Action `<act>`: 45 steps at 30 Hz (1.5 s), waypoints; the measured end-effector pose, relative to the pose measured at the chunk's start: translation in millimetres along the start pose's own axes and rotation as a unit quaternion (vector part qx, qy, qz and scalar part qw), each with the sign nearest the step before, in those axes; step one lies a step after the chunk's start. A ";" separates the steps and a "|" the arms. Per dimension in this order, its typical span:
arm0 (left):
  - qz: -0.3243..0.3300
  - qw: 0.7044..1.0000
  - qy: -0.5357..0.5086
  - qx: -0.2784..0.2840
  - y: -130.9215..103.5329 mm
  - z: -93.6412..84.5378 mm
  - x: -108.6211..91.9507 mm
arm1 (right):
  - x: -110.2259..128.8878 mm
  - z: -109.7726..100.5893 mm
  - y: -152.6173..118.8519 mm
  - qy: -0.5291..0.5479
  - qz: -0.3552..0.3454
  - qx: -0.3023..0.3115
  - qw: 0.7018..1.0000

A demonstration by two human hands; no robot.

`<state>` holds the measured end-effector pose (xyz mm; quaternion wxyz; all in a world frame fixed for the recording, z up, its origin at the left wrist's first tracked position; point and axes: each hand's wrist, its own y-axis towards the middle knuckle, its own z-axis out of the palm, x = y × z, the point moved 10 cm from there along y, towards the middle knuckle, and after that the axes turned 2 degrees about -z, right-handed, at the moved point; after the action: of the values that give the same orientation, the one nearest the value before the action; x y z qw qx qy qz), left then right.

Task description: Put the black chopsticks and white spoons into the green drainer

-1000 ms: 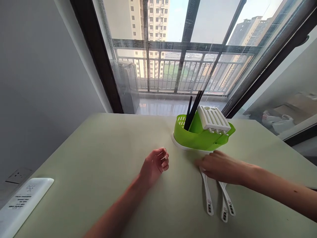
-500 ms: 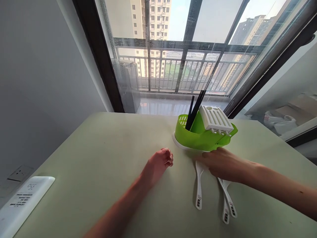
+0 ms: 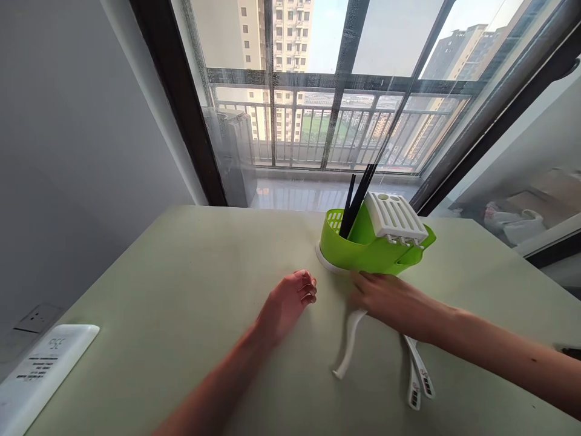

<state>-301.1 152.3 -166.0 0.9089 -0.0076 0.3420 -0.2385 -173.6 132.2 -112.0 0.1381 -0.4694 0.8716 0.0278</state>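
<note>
My right hand is closed on a white spoon in front of the green holder. The spoon's handle points down and to the left; its bowl is hidden by my fingers. My left hand hangs low over the table, fingers curled in and holding nothing visible. Behind my right hand, the green utensil holder stands on a white base, with black chopsticks leaning in its left part and a white slotted rack on top. Two more white spoons lie crossed below my right forearm, their bowls hidden.
A white device with a digital display lies at the table's left edge. The pale green table reaches to a large glass window at the back. A dark object shows at the far right edge.
My right hand has moved left along the holder's front. The nearest spoon has turned, its handle end swinging left. My left hand stays in place.
</note>
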 end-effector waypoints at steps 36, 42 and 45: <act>-0.003 0.993 -0.092 -0.073 1.6 -17.7 -3.7 | -86.4 -154.2 -25.3 -0.107 0.292 -0.137 0.940; -0.005 0.993 -0.091 -0.069 1.8 -17.1 -2.3 | -87.1 -147.7 -18.0 -0.112 0.274 -0.104 0.949; -0.006 0.993 -0.093 -0.069 1.9 -16.5 -2.1 | -83.9 -145.4 -12.3 -0.100 0.265 -0.089 0.955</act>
<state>-312.0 157.3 -177.7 0.9327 -0.0941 0.2715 -0.2181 -150.9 167.4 51.0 0.1701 -0.2272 0.9402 0.1882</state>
